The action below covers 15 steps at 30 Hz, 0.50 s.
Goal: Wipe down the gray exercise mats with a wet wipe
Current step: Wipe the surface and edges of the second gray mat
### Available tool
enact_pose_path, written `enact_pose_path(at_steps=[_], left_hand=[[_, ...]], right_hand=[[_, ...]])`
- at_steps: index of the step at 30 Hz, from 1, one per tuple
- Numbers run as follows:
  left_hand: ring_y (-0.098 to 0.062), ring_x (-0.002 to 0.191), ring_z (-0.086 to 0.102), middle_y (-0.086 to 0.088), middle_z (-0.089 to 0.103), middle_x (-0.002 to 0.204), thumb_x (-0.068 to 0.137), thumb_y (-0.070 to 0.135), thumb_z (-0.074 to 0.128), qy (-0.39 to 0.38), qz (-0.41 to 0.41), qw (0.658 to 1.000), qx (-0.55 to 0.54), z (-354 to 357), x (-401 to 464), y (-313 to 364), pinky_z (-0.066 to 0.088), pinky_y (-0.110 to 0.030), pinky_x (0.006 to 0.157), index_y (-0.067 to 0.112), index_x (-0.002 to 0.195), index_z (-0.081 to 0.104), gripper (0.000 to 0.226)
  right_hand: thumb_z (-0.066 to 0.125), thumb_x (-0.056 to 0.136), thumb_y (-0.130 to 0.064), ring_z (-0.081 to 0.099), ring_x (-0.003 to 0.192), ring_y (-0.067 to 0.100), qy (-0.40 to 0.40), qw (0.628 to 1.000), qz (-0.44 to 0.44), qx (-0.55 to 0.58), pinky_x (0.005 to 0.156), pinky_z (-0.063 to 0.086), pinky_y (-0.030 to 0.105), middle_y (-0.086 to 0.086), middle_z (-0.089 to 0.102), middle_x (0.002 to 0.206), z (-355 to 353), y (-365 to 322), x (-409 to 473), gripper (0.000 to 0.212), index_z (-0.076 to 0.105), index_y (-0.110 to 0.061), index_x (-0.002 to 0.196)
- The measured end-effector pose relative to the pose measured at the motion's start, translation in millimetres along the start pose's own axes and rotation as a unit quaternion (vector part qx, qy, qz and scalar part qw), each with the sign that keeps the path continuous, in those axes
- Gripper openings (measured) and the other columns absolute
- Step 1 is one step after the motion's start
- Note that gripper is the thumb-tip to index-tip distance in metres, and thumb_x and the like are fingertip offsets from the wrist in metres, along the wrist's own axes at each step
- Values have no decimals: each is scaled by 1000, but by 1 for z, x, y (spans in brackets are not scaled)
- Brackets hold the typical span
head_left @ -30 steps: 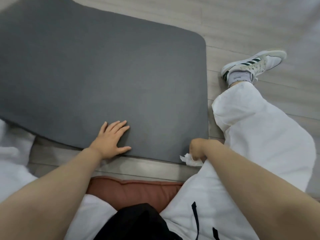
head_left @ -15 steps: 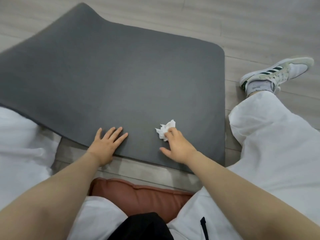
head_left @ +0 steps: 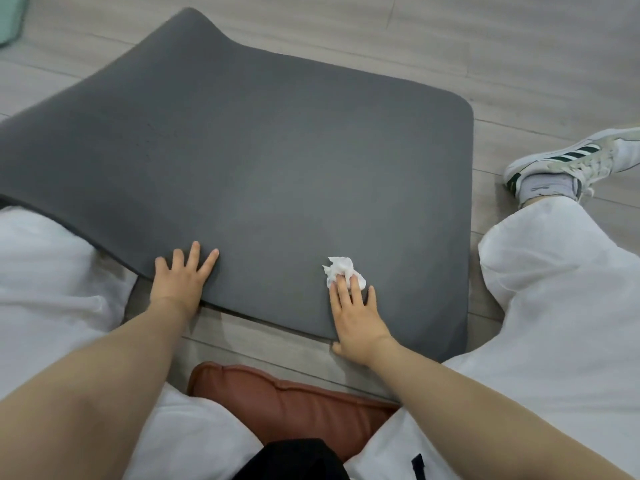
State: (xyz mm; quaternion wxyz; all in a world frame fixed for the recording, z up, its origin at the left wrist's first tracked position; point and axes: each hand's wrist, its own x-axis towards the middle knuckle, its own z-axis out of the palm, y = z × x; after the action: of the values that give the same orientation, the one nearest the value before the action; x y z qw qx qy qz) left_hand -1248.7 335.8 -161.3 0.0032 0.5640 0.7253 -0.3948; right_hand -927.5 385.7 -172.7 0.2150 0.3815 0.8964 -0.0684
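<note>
Gray exercise mat [head_left: 277,161]: dense foam look, matte, fine even texture, rounded corner beyond and to the right of the right-hand fingers. It lies on a floor [head_left: 519,46] of pale gray wood-grain planks with visible seams. The mat's left portion rides up over the person's white-trousered left leg [head_left: 45,271], so the near edge curves upward there instead of lying flat.

Wet wipe [head_left: 341,270]: white, crumpled into an irregular wad with creased folds, sitting on the mat surface near the mat's near edge, directly under and just ahead of the right fingertips.

Right hand [head_left: 356,317]: palm down, wrist at the mat's near edge, forearm running back toward the camera. Fingers [head_left: 343,289] straight and slightly apart, two of them pressing the wipe flat against the mat; nothing pinched. The thumb is tucked at the near edge, and whether it touches the floor or the mat rim cannot be told.

Left hand [head_left: 180,282]: palm down on the mat's near edge, well to the left of the wipe. Fingers [head_left: 194,254] straight and fanned apart, flat on the foam, holding nothing.

Behind both wrists: a reddish-brown cushion [head_left: 287,400], smooth leather-like surface with a piped seam. Beyond and to the right of the right fingers: a white sneaker [head_left: 571,157] with dark stripes, gray sock, white trouser leg [head_left: 554,289] in loose soft fabric.
</note>
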Motion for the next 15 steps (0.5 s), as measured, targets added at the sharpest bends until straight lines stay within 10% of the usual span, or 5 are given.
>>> enact_pose_path(at_steps=[8, 15], left_hand=[[-41, 149, 6, -5, -4, 166, 104, 25, 17, 0, -60, 997, 40, 6, 17, -66, 14, -50, 118, 25, 157, -10, 60], [-32, 148, 21, 4, 21, 163, 103, 18, 29, 59, -21, 996, -59, -16, 21, -70, 4, -59, 117, 38, 154, 20, 55]], right_hand=[[45, 91, -15, 0, 142, 50, 30, 998, 58, 7, 107, 22, 67, 29, -7, 155, 5, -19, 5, 85, -20, 6, 141], [82, 60, -39, 38, 129, 46, -10, 994, 68, 88, 92, 47, 56, 25, 29, 149, -12, -10, 13, 105, 31, 0, 143]])
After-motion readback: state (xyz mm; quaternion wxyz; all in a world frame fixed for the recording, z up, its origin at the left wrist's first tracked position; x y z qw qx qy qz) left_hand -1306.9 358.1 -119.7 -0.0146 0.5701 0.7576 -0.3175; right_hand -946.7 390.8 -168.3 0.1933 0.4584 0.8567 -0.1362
